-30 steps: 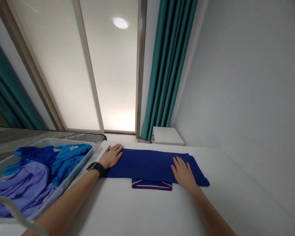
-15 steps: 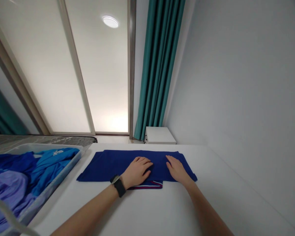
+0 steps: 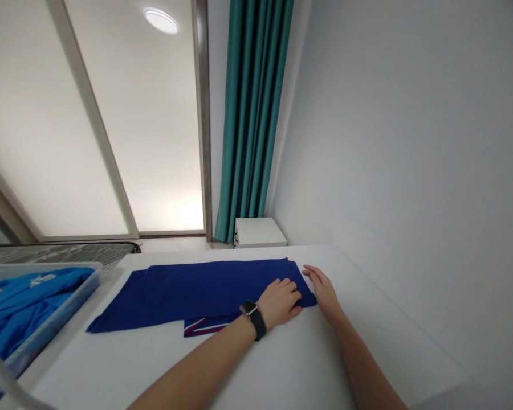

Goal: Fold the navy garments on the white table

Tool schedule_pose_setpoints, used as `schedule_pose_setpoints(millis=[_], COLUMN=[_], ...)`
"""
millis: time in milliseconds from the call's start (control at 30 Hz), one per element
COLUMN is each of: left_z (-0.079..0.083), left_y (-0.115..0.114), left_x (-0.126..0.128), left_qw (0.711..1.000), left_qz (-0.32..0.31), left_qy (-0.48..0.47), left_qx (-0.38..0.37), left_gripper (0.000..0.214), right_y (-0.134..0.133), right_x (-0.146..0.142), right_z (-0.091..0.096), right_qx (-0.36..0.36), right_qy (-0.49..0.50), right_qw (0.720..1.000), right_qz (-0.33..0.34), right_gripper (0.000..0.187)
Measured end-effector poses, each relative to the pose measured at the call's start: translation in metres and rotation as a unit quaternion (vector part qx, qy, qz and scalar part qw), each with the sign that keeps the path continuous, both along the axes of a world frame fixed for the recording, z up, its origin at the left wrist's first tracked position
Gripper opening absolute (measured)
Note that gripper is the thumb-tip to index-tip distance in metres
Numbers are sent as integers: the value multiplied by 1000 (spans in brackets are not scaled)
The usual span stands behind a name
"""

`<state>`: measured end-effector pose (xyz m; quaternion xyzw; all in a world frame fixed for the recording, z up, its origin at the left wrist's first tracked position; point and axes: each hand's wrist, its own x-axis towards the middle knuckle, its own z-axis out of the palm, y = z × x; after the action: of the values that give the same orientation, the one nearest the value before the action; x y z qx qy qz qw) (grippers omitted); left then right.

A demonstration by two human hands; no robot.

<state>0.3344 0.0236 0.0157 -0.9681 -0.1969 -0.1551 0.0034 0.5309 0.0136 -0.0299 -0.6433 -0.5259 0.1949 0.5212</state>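
A dark blue shirt (image 3: 188, 287), folded into a long strip, lies flat on a white surface (image 3: 282, 364). Its red, white and blue striped collar (image 3: 205, 326) pokes out at the near edge. My left hand (image 3: 280, 302), with a black watch on its wrist, rests on the shirt's right end, fingers curled onto the cloth. My right hand (image 3: 322, 287) lies at the shirt's right edge, its fingers touching the cloth's corner. Whether either hand grips the fabric is not visible.
A grey plastic bin (image 3: 47, 324) with light blue clothes stands at the left. Behind the surface are a small white cabinet (image 3: 259, 232), a teal curtain (image 3: 250, 114), a frosted sliding window and a patterned mattress edge (image 3: 68, 253). A white wall runs along the right.
My left hand has slid from the shirt's left end across to its right end. My right hand has moved to the right edge. The view has turned rightward.
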Motion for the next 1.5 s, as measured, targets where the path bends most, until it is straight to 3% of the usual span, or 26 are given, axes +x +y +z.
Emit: schedule_pose_setpoints(millis=[167, 267, 367, 467, 600, 800, 933, 1100, 1233, 1367, 1500], left_z=[-9, -10, -8, -6, -2, 13, 14, 14, 20, 23, 25], left_y=[4, 5, 1, -2, 12, 52, 63, 60, 64, 75, 85], left_x=[29, 38, 40, 38, 31, 9, -1, -1, -2, -6, -11], left_qw=[999, 998, 998, 999, 975, 921, 880, 841, 807, 763, 731], left_qz=[-2, -15, -13, 15, 59, 141, 152, 139, 153, 179, 191], left_qy=[5, 28, 42, 1, -108, -248, -317, -376, -427, -476, -502], left_qx=[31, 47, 39, -45, -187, -266, -320, -364, -378, -398, -421], left_gripper=[23, 15, 21, 18, 14, 16, 15, 14, 13, 13, 15], right_y=[6, 9, 10, 10, 9, 5, 2, 10, 20, 17, 9], right_x=[11, 11, 10, 9, 9, 3, -7, -16, -18, -24, -34], right_z=[-8, -10, -10, -11, -9, -2, 0, 5, 12, 13, 12], right_qx=[9, 10, 14, 19, 18, 13, 10, -5, -72, -93, -127], right_qy=[76, 85, 99, 112, 117, 107, 42, -51, -225, -311, -375], right_qw=[996, 996, 994, 992, 990, 990, 998, 999, 972, 946, 918], right_qz=[-36, -36, -43, -58, -80, -87, -42, -9, 15, 15, 7], right_gripper=[52, 49, 46, 45, 46, 44, 43, 45, 41, 26, 25])
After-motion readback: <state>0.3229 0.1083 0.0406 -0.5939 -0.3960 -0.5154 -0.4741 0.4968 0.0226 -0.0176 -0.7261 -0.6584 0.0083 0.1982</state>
